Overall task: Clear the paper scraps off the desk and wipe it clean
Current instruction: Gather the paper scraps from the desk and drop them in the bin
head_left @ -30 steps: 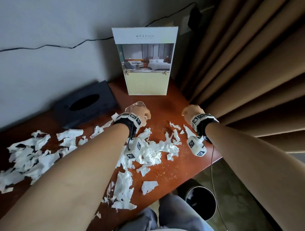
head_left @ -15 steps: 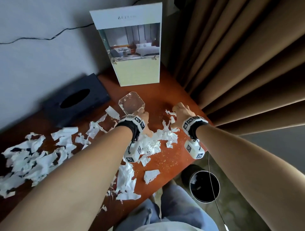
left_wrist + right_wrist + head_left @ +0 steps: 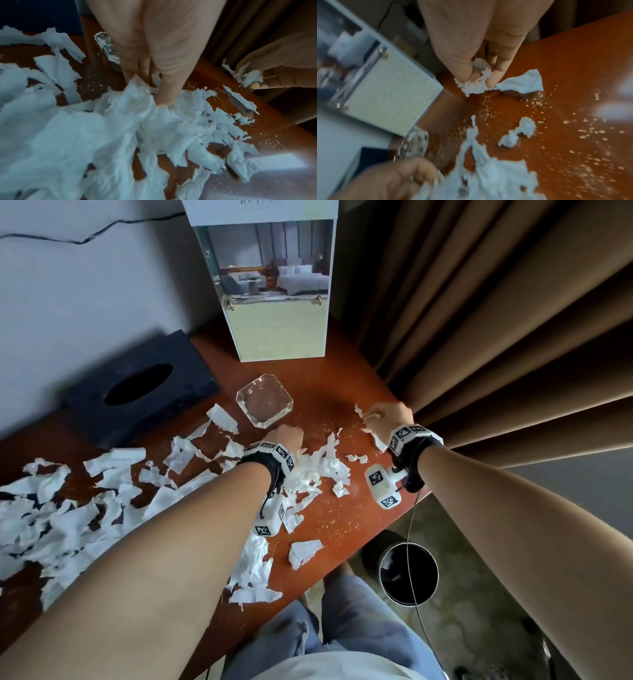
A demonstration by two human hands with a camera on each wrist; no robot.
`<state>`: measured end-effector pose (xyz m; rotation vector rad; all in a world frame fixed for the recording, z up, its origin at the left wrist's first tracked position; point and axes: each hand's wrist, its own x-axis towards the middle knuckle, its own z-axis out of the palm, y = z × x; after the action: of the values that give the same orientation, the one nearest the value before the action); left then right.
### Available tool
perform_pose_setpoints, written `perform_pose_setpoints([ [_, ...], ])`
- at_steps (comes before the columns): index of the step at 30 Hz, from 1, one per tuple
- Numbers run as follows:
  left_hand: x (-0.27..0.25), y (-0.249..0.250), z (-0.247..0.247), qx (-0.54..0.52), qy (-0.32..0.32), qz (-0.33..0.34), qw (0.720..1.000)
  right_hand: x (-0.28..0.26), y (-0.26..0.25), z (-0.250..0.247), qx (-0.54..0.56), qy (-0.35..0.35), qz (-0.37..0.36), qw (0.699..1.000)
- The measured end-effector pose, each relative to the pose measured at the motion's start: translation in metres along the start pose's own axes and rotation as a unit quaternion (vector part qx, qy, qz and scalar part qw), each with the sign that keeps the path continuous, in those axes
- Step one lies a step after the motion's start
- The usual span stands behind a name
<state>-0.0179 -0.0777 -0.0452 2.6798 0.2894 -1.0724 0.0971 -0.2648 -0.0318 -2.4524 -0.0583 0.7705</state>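
Torn white paper scraps litter the red-brown desk, and a denser pile lies between my hands. Fine yellow crumbs speckle the wood. My left hand digs into the pile's far edge; in the left wrist view its fingers and thumb close on paper scraps. My right hand is near the desk's right edge and pinches a small crumpled scrap between thumb and fingers, with a longer scrap trailing from it.
A clear glass ashtray stands just beyond my left hand. A black tissue box is at the back left, a standing sign card at the back. Brown curtains hang right of the desk. A black bin stands on the floor below.
My left hand has drawn back from the ashtray into the pile, and the scraps between my hands are bunched tighter. My right hand has taken a small scrap near the right edge.
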Motion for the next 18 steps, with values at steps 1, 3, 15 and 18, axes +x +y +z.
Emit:
perform_pose_setpoints([
  [1, 0.001, -0.002, -0.001, -0.005, -0.003, -0.001, 1.000, 0.001, -0.001, -0.003, 0.013, 0.010, 0.009, 1.000],
  [3, 0.001, -0.007, -0.004, -0.037, -0.005, 0.000, 0.999, 0.001, -0.002, -0.006, 0.010, 0.017, 0.023, 1.000],
  [15, -0.001, 0.001, -0.013, -0.073, 0.046, 0.004, 0.996, 0.002, 0.014, 0.011, -0.311, -0.068, -0.024, 0.948],
  [18, -0.001, 0.008, -0.010, -0.097, 0.054, -0.006, 0.994, -0.001, 0.014, 0.014, -0.307, -0.070, -0.038, 0.948],
])
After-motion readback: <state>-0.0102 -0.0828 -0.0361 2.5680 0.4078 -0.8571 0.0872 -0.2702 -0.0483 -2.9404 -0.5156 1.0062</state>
